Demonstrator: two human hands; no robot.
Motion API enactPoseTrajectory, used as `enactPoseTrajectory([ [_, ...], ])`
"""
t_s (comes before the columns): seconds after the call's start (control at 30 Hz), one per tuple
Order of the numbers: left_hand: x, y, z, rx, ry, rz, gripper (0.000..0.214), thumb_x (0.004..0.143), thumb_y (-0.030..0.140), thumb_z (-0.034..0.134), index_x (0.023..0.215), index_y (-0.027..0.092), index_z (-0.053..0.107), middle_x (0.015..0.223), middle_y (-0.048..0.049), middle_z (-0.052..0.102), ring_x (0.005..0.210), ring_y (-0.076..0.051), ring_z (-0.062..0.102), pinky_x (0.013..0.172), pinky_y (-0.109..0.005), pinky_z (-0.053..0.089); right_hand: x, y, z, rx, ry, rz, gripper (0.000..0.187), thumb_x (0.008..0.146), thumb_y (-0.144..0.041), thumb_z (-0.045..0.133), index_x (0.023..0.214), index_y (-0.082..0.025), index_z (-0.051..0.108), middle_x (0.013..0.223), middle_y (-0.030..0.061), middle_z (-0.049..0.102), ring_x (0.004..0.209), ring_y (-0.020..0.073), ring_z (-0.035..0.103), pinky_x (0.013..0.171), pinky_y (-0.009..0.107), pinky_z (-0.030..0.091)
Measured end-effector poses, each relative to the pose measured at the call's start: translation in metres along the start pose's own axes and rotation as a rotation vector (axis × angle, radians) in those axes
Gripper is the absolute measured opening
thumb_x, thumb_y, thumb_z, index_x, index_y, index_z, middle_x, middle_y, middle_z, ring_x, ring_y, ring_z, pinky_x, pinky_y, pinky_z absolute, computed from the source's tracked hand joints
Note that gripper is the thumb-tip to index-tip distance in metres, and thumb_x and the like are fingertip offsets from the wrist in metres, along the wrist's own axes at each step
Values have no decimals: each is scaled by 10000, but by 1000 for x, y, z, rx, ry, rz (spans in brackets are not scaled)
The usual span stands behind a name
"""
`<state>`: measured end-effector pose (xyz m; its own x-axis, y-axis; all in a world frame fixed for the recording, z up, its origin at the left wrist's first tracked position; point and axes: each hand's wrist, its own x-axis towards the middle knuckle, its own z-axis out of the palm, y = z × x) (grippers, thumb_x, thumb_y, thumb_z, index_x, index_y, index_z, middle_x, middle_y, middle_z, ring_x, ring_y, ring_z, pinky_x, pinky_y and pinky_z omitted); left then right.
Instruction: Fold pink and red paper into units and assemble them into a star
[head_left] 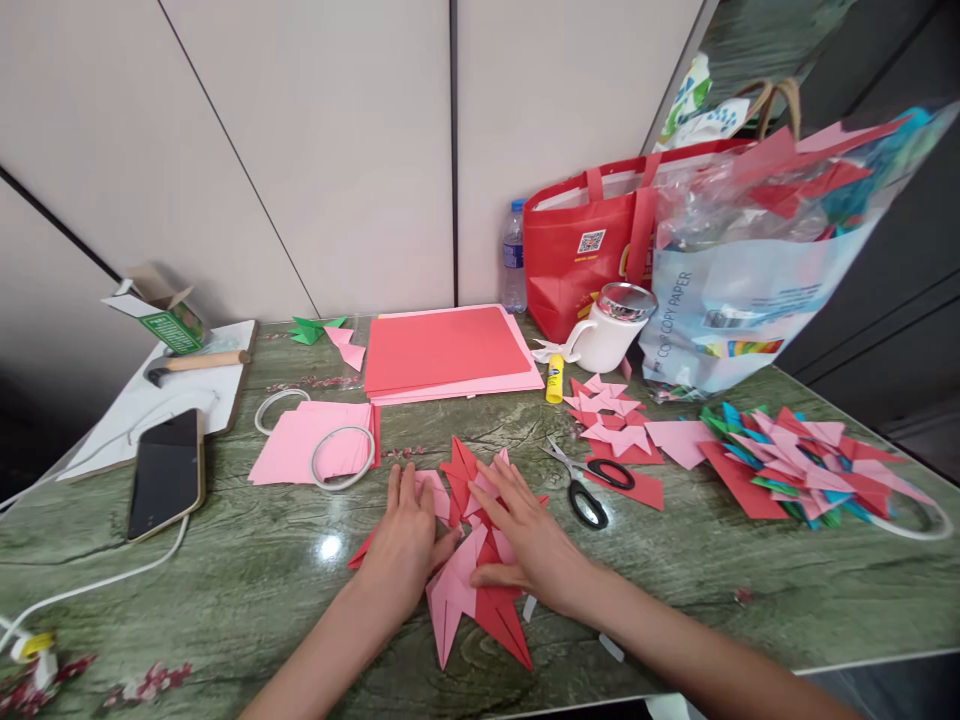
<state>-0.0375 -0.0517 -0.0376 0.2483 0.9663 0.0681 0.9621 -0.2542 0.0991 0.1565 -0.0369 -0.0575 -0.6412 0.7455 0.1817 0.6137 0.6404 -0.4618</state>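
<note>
A folded star-like paper piece (469, 590) of pink and red points lies on the green marbled table (262, 580) near the front edge. My left hand (405, 545) lies flat on its left side, fingers stretched out over a pink point. My right hand (525, 535) presses flat on its right side, fingers spread toward the middle, thumb along a red point. Neither hand grips anything. Black-handled scissors (585, 485) lie just right of my right hand.
A stack of red and pink sheets (446, 352) lies behind. Pink squares with white rings (315, 445), a phone (166, 472) with cable and a clipboard sit left. A glue stick (554, 379), mug (609, 328), bottle (514, 255), red bag (592, 245), plastic bag (742, 270) and finished paper pieces (787, 465) stand right.
</note>
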Motion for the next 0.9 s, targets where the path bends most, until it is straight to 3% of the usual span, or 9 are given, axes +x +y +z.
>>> enactPoseTrajectory([
  [0.23,1,11,-4,97,34,14,482,787,347,584,1090,-25,542,1244,-322,493,1238,-419,389,926,-511,425,2,-4,-6,54,-21,42,796,636,-552,698,1262,-113,478,1462,196,243,1373,357,90,1078,552,231],
  [0.43,1,12,0,137,66,45,471,791,347,592,1075,-27,557,1197,-312,534,1213,-419,424,896,-517,449,2,-4,-5,67,-11,37,812,615,-524,728,1264,-118,460,1454,198,259,1373,355,97,1076,554,231],
  [0.67,-2,10,4,161,114,45,432,817,356,549,1074,8,557,1195,-279,542,1215,-397,431,921,-526,430,1,-6,-7,76,-1,11,455,656,-495,708,906,-144,561,1469,193,221,1374,359,67,1071,566,212],
  [0.77,-2,12,5,179,122,71,387,846,331,503,1084,30,557,1172,-252,565,1218,-380,432,933,-542,412,1,-6,-8,65,-10,4,466,642,-522,706,868,-142,557,1461,210,228,1369,374,59,1066,576,204],
  [0.9,0,15,4,183,113,50,435,829,338,534,1084,-13,568,1160,-280,567,1212,-393,433,946,-536,399,2,-6,-9,54,-26,-1,524,647,-526,700,965,-133,561,1455,228,229,1366,382,58,1072,577,185],
])
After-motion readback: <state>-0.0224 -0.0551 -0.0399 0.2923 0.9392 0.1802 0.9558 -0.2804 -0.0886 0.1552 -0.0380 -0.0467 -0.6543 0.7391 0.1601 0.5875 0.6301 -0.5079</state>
